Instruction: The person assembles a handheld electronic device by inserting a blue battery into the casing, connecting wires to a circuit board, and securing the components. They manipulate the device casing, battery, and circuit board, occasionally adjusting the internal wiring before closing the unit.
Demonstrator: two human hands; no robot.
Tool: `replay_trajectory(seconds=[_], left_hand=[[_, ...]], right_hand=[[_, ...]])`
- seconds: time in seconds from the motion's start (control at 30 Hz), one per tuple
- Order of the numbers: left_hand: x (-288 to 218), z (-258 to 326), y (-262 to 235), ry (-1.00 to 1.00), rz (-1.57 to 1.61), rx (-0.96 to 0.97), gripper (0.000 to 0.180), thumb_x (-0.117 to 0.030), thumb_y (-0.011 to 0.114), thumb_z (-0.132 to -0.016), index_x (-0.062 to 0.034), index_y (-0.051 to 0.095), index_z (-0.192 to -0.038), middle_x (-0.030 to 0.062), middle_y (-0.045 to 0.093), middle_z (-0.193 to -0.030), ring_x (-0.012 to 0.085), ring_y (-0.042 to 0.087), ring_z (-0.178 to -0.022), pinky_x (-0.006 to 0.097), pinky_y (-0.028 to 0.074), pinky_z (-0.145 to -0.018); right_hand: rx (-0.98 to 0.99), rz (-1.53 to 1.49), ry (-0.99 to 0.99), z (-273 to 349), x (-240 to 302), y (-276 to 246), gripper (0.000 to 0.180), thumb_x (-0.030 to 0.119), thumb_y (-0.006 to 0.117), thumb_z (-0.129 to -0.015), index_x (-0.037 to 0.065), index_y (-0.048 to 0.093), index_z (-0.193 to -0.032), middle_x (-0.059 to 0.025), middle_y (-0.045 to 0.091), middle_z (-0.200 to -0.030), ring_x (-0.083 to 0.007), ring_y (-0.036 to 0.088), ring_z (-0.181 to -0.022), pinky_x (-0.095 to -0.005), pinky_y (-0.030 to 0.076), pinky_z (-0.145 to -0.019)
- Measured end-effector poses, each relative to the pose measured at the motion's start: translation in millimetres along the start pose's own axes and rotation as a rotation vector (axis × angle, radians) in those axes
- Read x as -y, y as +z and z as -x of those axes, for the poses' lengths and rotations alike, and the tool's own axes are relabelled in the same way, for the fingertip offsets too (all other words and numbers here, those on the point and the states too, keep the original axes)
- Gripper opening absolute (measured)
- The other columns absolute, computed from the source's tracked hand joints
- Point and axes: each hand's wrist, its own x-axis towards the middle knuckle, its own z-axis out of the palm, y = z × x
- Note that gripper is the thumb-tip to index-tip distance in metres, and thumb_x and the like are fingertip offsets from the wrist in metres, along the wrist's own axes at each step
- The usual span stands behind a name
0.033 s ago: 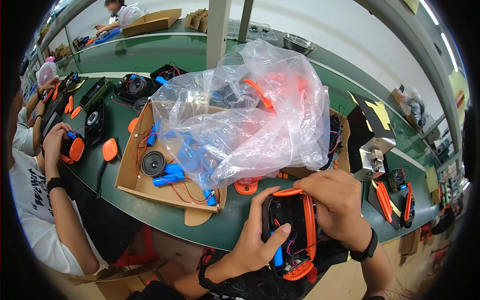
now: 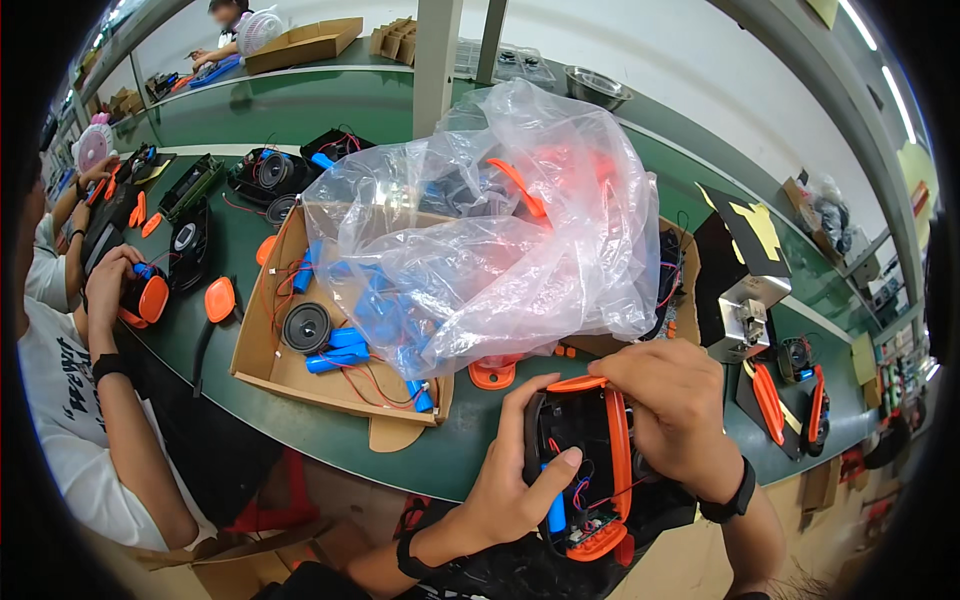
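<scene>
A black plastic casing [image 2: 585,440] with orange trim lies open side up in front of me, at the table's front edge. Inside it show a blue cylindrical battery [image 2: 556,505], thin red and blue wires and part of a circuit board. My left hand [image 2: 520,480] is closed around the casing's left side, its thumb over the rim. At the upper right my right hand [image 2: 670,405] pinches the orange trim strip [image 2: 618,450] near the corner, where an orange top piece [image 2: 577,384] meets it. Its fingertips are partly hidden behind the hand.
A cardboard tray [image 2: 250,340] holds blue batteries, a round speaker [image 2: 306,327] and a large clear plastic bag [image 2: 540,270] of parts. A metal fixture [image 2: 738,315] stands right, beside orange strips [image 2: 768,400]. At left, a co-worker's hands [image 2: 108,280] hold a black-and-orange casing.
</scene>
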Motion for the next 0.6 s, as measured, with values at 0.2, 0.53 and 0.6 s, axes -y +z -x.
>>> replay_trajectory(seconds=[0.2,0.53,0.6], left_hand=[[-1.4,0.5,-2.2,-0.006,0.011,0.039,0.074,-0.012,0.066,-0.098,0.0017,0.026,-0.159,0.0199,0.049,-0.146,0.0224,0.05,-0.133,0.036,0.037,-0.116],[-2.8,0.2,-2.9,-0.015,-0.004,0.05,0.074,-0.01,0.066,-0.099,0.0016,0.024,-0.159,0.0212,0.05,-0.145,0.0224,0.05,-0.133,0.036,0.037,-0.116],[-0.8,0.1,-4.1,-0.017,0.009,0.049,0.074,-0.01,0.066,-0.099,0.0018,0.024,-0.159,0.0216,0.049,-0.146,0.0229,0.049,-0.135,0.036,0.036,-0.117]], right_hand=[[0.006,0.006,0.01,-0.2,0.3,0.8,0.03,-0.006,0.07,-0.071,0.005,0.075,-0.098,-0.0077,0.075,-0.086,-0.0274,0.074,-0.086,-0.0389,0.052,-0.074],[0.027,0.017,-0.007,4.4,2.4,2.1,0.033,-0.008,0.069,-0.071,0.005,0.076,-0.101,-0.0071,0.076,-0.088,-0.0283,0.075,-0.088,-0.0388,0.054,-0.076],[-0.009,0.013,0.007,5.7,1.3,2.9,0.034,-0.008,0.068,-0.071,0.005,0.076,-0.101,-0.0075,0.077,-0.089,-0.0284,0.075,-0.088,-0.039,0.054,-0.076]])
